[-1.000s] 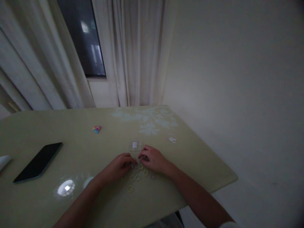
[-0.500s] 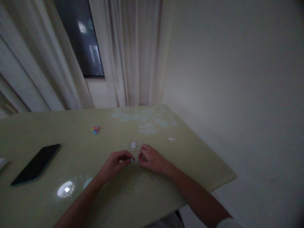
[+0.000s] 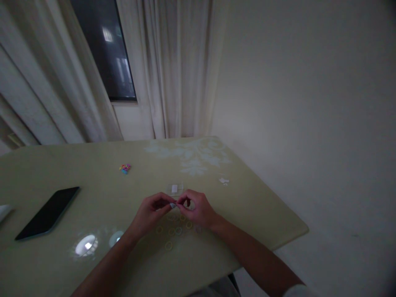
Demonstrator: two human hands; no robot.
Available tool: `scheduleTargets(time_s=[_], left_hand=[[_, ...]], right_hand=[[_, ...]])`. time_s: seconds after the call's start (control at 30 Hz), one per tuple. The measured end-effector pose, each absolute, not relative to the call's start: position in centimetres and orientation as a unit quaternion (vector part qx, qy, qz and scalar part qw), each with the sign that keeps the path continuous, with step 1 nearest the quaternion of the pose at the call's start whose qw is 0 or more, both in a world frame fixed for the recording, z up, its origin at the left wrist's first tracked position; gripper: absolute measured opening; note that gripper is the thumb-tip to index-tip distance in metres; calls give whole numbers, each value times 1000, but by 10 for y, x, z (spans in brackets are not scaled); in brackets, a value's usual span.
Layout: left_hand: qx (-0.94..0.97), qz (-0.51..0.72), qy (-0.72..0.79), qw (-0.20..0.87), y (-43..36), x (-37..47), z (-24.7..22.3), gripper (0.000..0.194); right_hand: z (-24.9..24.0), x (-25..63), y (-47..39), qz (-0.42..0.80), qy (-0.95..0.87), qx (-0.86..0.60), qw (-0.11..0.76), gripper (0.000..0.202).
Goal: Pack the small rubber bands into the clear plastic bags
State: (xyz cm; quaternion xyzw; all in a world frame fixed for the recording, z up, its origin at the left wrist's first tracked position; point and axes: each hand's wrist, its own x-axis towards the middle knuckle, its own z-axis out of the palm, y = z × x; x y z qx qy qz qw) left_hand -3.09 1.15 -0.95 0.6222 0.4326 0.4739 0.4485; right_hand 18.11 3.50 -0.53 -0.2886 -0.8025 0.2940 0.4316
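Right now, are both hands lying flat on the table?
No, the left hand pinches a small whitish piece, and the right hand has curled fingers with their tips close beside it.

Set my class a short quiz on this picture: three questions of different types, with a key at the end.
1. True or false: the rings on the table are piled in one neat stack.

2. Short answer: what does the left hand pinch between its fingertips?

3. Multiple choice: from the wearer's viewpoint, where does the dark tablet-like device lie?
A) to the left of both hands
B) to the right of the right hand
C) between the two hands

Key
1: False; they lie scattered.
2: A small pale item, too small to identify.
3: A.
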Motion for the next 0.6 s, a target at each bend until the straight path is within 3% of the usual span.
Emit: scheduleTargets(time_s=[0.23, 0.43, 0.6], left_hand=[[661, 473, 446, 375, 14, -35, -9, 14], [657, 488, 444, 365, 14, -37, -11, 12], [649, 498, 443, 367, 15, -35, -13, 13]], right_hand=[[-9, 183, 38, 309, -797, -294, 428, 10], [-15, 185, 43, 254, -872, -352, 228, 6], [-16, 186, 41, 244, -886, -346, 187, 13]])
